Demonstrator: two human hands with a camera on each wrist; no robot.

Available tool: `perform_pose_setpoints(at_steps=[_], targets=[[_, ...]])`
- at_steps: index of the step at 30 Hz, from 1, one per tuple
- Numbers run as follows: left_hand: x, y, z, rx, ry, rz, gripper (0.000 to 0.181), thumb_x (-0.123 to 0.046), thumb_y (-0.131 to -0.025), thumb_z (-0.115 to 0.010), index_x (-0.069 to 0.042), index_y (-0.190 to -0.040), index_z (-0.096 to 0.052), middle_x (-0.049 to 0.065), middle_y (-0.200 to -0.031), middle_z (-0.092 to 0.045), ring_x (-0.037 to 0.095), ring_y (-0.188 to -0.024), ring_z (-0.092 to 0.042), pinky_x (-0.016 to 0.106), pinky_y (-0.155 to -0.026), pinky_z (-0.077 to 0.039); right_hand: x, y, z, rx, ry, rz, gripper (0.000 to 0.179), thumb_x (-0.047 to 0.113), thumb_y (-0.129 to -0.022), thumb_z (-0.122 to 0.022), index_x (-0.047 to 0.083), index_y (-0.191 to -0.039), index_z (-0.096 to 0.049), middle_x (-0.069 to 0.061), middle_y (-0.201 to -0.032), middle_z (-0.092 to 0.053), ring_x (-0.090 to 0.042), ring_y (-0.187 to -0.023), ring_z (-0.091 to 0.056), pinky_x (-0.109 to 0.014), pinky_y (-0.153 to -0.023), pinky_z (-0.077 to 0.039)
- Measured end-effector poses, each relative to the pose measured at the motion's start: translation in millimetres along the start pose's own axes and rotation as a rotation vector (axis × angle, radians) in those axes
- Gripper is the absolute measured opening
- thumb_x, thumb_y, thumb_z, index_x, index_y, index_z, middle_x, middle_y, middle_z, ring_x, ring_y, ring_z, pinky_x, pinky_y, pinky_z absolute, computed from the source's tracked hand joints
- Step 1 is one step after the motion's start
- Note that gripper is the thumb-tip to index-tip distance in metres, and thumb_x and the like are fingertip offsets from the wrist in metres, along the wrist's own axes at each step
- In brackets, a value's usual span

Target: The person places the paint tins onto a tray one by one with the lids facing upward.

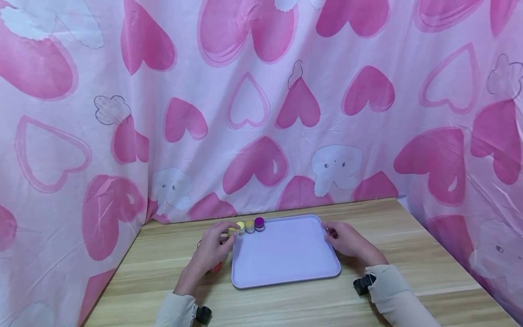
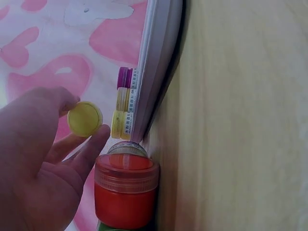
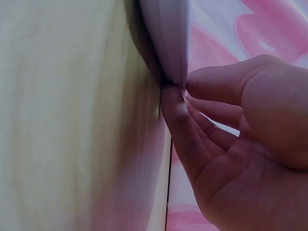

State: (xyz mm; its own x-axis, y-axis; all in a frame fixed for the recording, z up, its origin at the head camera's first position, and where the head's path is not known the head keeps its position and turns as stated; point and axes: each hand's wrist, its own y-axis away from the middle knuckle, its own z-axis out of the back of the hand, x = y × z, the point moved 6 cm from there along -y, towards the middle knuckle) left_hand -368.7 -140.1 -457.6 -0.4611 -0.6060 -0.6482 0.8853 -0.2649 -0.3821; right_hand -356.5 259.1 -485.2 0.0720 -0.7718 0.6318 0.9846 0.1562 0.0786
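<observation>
We see the small yellow jar [image 2: 84,119] in the left hand [image 1: 211,245], raised off the table at the far-left corner of the lilac tray [image 1: 286,254]; thumb and fingertips pinch it, so a slack pinch could let it roll out or drop. Close beside it, a row of little jars stands along the tray's far edge: a pale yellow jar [image 2: 118,124], a mustard jar [image 2: 122,99], then a purple jar [image 1: 259,224]. With so little room at the row's near end, we judge that knuckles or the held jar could knock these over, or that it could catch on the rim and tip. The right hand [image 1: 345,238] grasps the tray's right rim near the far corner, thumb against one finger; a tug or lift there could tilt the tray and topple the row. On the table [image 1: 367,304], just left of the tray, a larger red jar [image 2: 126,202] could get bumped by the left wrist.
</observation>
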Motion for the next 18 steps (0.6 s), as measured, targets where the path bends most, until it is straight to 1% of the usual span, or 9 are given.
perform_pose_setpoints(at_steps=[3, 6, 8, 11, 16, 18], targets=[[-0.3, 0.8, -1.3, 0.009, 0.024, 0.008, 0.025, -0.009, -0.098, -0.079, -0.019, -0.121, -0.078, 0.004, -0.129, -0.073, 0.023, -0.111, -0.075, 0.033, -0.089, -0.068, 0.2, 0.4, -0.5, 0.002, 0.001, -0.01, 0.055, 0.008, -0.106, -0.067, -0.002, -0.158, -0.051, -0.008, -0.113, -0.07, -0.021, -0.098, -0.06, -0.032, -0.084, -0.059], [-1.1, 0.9, -4.8, 0.029, 0.03, 0.012, 0.034, -0.008, -0.093, -0.085, -0.018, -0.124, -0.076, 0.002, -0.129, -0.072, 0.02, -0.105, -0.077, 0.032, -0.088, -0.068, 0.4, 0.6, -0.1, -0.001, 0.001, -0.005, 0.054, 0.008, -0.106, -0.066, -0.002, -0.158, -0.051, -0.008, -0.114, -0.07, -0.02, -0.097, -0.06, -0.033, -0.083, -0.058], [-1.8, 0.9, -7.0, 0.034, 0.023, 0.014, 0.037, -0.007, -0.091, -0.087, -0.018, -0.125, -0.076, 0.001, -0.13, -0.072, 0.018, -0.103, -0.078, 0.032, -0.087, -0.068, 1.2, 0.4, -0.2, -0.001, 0.003, 0.009, 0.054, 0.007, -0.106, -0.066, -0.003, -0.157, -0.051, -0.008, -0.114, -0.07, -0.02, -0.097, -0.06, -0.033, -0.083, -0.058], [-4.9, 0.6, -8.8, 0.015, 0.017, -0.004, 0.038, -0.003, -0.091, -0.085, -0.017, -0.125, -0.076, 0.003, -0.133, -0.07, 0.02, -0.107, -0.077, 0.032, -0.088, -0.068, 0.4, -0.4, -0.8, -0.005, 0.006, 0.01, 0.054, 0.008, -0.107, -0.066, -0.002, -0.158, -0.051, -0.008, -0.113, -0.07, -0.02, -0.096, -0.06, -0.032, -0.082, -0.058], [-13.3, -1.9, -9.9, -0.027, 0.015, -0.047, 0.033, -0.005, -0.094, -0.082, -0.015, -0.126, -0.077, 0.006, -0.134, -0.068, 0.024, -0.116, -0.073, 0.031, -0.09, -0.067, -1.6, -0.2, -1.6, -0.01, 0.012, -0.002, 0.054, 0.009, -0.108, -0.065, 0.0, -0.158, -0.051, -0.007, -0.113, -0.07, -0.019, -0.095, -0.06, -0.029, -0.08, -0.056], [-16.5, -3.2, -11.1, -0.036, 0.018, -0.061, 0.031, -0.006, -0.096, -0.081, -0.012, -0.126, -0.077, 0.007, -0.132, -0.067, 0.025, -0.116, -0.073, 0.031, -0.09, -0.067, -0.9, -0.2, -1.6, -0.009, 0.012, 0.0, 0.054, 0.009, -0.108, -0.065, -0.001, -0.158, -0.051, -0.007, -0.113, -0.07, -0.019, -0.095, -0.061, -0.029, -0.08, -0.056]])
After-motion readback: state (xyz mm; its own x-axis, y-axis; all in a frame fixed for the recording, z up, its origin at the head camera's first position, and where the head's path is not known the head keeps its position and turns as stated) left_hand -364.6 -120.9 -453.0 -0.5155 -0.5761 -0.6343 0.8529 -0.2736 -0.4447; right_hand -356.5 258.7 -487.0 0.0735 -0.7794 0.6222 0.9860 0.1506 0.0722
